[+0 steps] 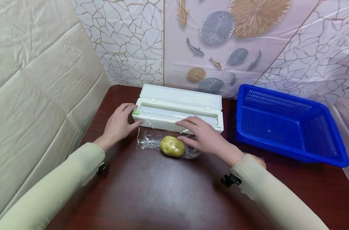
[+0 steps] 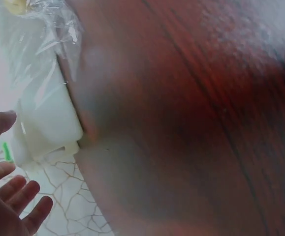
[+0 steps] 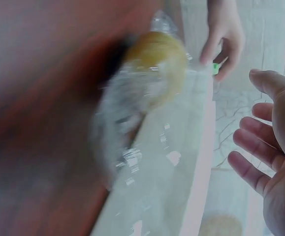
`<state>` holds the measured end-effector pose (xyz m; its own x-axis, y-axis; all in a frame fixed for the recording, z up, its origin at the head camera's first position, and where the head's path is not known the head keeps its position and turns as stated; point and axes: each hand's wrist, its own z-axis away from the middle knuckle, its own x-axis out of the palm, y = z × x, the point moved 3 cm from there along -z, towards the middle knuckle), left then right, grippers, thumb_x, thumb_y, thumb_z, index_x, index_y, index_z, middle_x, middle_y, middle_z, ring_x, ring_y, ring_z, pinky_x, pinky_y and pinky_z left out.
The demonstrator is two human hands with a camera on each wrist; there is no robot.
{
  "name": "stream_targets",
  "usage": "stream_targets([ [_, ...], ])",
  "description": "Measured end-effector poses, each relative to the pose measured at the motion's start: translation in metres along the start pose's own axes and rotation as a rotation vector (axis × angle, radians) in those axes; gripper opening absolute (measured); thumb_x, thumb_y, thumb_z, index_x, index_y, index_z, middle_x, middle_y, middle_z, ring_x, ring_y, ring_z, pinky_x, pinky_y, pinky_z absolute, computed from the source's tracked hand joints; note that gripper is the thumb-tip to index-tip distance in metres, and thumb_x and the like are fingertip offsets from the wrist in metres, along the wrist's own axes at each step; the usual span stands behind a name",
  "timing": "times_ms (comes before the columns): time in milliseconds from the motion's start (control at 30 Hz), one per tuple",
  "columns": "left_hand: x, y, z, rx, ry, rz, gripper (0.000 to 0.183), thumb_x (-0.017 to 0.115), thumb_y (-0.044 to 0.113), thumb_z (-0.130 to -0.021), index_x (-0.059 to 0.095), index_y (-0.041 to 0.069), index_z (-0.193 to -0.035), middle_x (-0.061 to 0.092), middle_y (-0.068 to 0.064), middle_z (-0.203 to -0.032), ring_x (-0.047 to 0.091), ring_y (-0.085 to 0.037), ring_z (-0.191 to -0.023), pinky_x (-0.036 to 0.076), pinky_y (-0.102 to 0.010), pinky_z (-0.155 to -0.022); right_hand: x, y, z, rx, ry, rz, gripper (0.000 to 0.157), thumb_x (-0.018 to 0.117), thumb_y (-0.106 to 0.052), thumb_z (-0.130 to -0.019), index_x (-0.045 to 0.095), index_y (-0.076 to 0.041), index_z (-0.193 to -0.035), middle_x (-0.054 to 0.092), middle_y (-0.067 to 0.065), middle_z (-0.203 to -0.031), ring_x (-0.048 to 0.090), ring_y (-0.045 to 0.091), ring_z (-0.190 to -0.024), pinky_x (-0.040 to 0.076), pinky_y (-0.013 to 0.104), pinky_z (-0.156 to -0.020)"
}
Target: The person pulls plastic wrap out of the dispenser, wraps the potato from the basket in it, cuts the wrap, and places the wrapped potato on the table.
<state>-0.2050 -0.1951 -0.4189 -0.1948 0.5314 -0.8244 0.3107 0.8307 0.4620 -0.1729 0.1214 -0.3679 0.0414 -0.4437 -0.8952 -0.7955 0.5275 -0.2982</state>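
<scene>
A yellow potato [image 1: 172,146] lies on the table on clear plastic film [image 1: 148,141], part of which seems to cover it. Behind it stands a white cling film box [image 1: 178,123], its lid [image 1: 180,95] tipped back and a roll of film [image 1: 174,114] inside. My left hand [image 1: 120,123] is at the box's left end, thumb and fingers spread, close to a small green slider [image 1: 136,112]. Over the box's front and the potato's right side hovers my right hand [image 1: 201,132], fingers extended and holding nothing; whether it touches the film cannot be told.
A blue plastic basket [image 1: 278,153] stands at the right of the dark red table [image 1: 151,198]. Partly hidden behind my right wrist is an orange-yellow item [image 1: 258,159]. Patterned sheeting [image 1: 128,41] hangs behind the table, cream sheeting [image 1: 42,86] on the left.
</scene>
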Motion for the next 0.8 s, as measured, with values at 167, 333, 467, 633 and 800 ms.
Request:
stream_targets([
  [167,0.003,-0.005,0.0,-0.024,-0.021,0.024,0.063,0.088,0.028,-0.09,0.063,0.004,-0.142,0.058,-0.017,-0.147,0.054,-0.036,-0.137,0.049,-0.057,-0.106,0.006,-0.006,-0.043,-0.032,-0.059,0.0,0.045,0.075,-0.032,-0.101,0.069,-0.005,-0.138,0.071,0.012,-0.127,0.065,0.03,-0.122,0.05,0.046,-0.109],
  [333,0.006,-0.007,-0.002,-0.02,-0.025,0.02,0.062,0.089,0.029,-0.089,0.064,0.005,-0.141,0.059,-0.015,-0.145,0.057,-0.035,-0.134,0.05,-0.057,-0.105,0.02,-0.008,-0.083,-0.05,-0.13,0.04,0.04,0.07,-0.033,-0.104,0.072,-0.006,-0.134,0.072,0.011,-0.125,0.066,0.03,-0.118,0.051,0.044,-0.107],
  [467,0.007,-0.008,-0.003,-0.001,-0.005,0.025,0.06,0.089,0.028,-0.089,0.065,0.004,-0.139,0.061,-0.016,-0.142,0.059,-0.035,-0.132,0.051,-0.056,-0.104,0.032,-0.008,-0.109,-0.043,-0.184,0.071,0.037,0.067,-0.033,-0.106,0.073,-0.006,-0.132,0.073,0.011,-0.124,0.067,0.029,-0.118,0.051,0.043,-0.107],
  [633,0.008,-0.009,-0.003,0.035,0.021,0.047,0.058,0.089,0.026,-0.089,0.065,0.003,-0.137,0.062,-0.015,-0.139,0.06,-0.034,-0.13,0.052,-0.055,-0.103,0.044,-0.007,-0.134,-0.023,-0.228,0.102,0.033,0.065,-0.031,-0.108,0.075,-0.007,-0.128,0.073,0.01,-0.12,0.068,0.027,-0.113,0.054,0.042,-0.102],
  [800,0.01,-0.012,-0.004,0.077,0.049,0.083,0.056,0.09,0.021,-0.088,0.066,0.002,-0.135,0.064,-0.015,-0.137,0.061,-0.033,-0.129,0.051,-0.053,-0.105,0.053,-0.012,-0.155,-0.023,-0.262,0.147,0.029,0.064,-0.03,-0.109,0.076,-0.009,-0.125,0.074,0.007,-0.114,0.069,0.025,-0.107,0.055,0.042,-0.096],
])
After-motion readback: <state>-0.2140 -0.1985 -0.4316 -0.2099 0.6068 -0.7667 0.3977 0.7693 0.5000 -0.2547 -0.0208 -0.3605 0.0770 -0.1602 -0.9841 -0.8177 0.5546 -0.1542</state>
